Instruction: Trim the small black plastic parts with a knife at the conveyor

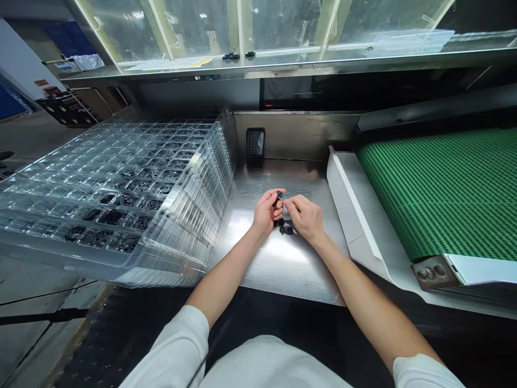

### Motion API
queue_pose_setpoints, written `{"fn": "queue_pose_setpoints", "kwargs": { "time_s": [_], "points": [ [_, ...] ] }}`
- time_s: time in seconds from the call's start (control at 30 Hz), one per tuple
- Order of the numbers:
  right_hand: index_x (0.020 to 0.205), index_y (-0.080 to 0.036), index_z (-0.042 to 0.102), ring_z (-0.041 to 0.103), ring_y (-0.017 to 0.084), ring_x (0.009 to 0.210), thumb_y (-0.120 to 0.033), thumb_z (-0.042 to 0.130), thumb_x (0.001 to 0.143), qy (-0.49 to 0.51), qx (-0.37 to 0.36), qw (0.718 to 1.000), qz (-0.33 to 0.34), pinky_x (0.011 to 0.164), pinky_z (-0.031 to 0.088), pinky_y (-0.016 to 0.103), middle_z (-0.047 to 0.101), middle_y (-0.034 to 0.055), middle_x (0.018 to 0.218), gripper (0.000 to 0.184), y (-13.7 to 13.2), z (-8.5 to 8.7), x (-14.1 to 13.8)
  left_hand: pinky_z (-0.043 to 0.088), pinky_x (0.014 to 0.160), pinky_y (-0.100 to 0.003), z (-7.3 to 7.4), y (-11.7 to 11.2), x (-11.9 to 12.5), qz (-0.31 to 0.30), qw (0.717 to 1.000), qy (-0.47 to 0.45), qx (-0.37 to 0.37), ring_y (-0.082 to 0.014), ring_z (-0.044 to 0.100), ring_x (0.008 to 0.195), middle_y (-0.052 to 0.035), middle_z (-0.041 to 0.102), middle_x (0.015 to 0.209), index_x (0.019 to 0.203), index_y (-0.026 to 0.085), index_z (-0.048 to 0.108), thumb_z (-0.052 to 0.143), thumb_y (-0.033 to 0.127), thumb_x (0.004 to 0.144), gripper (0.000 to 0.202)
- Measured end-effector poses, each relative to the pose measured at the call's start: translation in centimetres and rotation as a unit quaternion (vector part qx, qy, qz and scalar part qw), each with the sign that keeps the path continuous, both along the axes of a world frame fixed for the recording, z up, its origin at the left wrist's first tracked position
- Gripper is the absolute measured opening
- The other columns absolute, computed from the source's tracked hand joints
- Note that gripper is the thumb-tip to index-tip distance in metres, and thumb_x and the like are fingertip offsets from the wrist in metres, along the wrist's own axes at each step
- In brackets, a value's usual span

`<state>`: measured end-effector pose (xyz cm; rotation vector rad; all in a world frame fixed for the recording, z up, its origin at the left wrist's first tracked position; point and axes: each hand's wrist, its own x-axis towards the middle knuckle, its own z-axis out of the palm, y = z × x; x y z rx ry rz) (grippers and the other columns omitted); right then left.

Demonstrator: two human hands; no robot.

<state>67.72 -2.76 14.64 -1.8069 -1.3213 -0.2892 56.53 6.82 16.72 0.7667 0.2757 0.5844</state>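
My left hand (266, 211) is closed around a small round black part (279, 194) with an openwork face, held above the metal table. Beside it, my right hand (306, 216) has its thumb and forefinger pinched together at the left fingertips. Whatever sits in that pinch is too small to make out. Below and between the hands, several more small black parts (286, 230) lie loose on the shiny metal tabletop (269, 268). Some of them are partly hidden by the left hand.
Stacked clear plastic trays (173, 226) stand at left, the top one holding black parts in some pockets. To the right, a white guard (355, 215) borders a green conveyor belt (448, 188). A small black tray (255, 146) leans at the back wall. Above runs a metal shelf (283, 71).
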Motion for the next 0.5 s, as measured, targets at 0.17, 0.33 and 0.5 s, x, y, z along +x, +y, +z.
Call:
{"fn": "queue_pose_setpoints", "kwargs": {
  "time_s": [0.17, 0.33, 0.5],
  "points": [
    [0.084, -0.023, 0.069, 0.059, 0.018, 0.071, -0.055, 0.041, 0.108, -0.011, -0.004, 1.000, -0.017, 0.065, 0.034, 0.031, 0.069, 0.0044, 0.080, 0.049, 0.00, -0.05, 0.18, 0.020, 0.043, -0.017, -0.19, 0.07, 0.04, -0.001, 1.000, -0.021, 0.001, -0.0043, 0.033, 0.045, 0.0044, 0.045, 0.064, 0.107, 0.015, 0.065, 0.065, 0.029, 0.092, 0.020],
    [0.084, -0.022, 0.068, 0.058, 0.017, 0.070, -0.054, 0.041, 0.108, -0.028, 0.007, 0.999, -0.013, 0.065, 0.034, 0.031, 0.069, 0.0043, 0.079, 0.048, 0.05, -0.08, 0.12, 0.020, 0.042, -0.016, -0.16, 0.09, 0.02, -0.005, 1.000, -0.021, 0.002, -0.0038, 0.032, 0.044, 0.0049, 0.045, 0.062, 0.106, 0.014, 0.065, 0.067, 0.028, 0.091, 0.021],
    [0.082, -0.020, 0.068, 0.055, 0.015, 0.065, -0.055, 0.039, 0.109, -0.047, 0.012, 0.998, -0.030, 0.062, 0.031, 0.029, 0.067, 0.0034, 0.075, 0.052, 0.08, -0.23, 0.20, 0.020, 0.042, -0.016, -0.09, 0.17, 0.01, -0.002, 1.000, -0.013, 0.004, -0.0034, 0.032, 0.044, 0.0051, 0.045, 0.063, 0.106, 0.014, 0.066, 0.069, 0.030, 0.090, 0.023]
  ]
}}
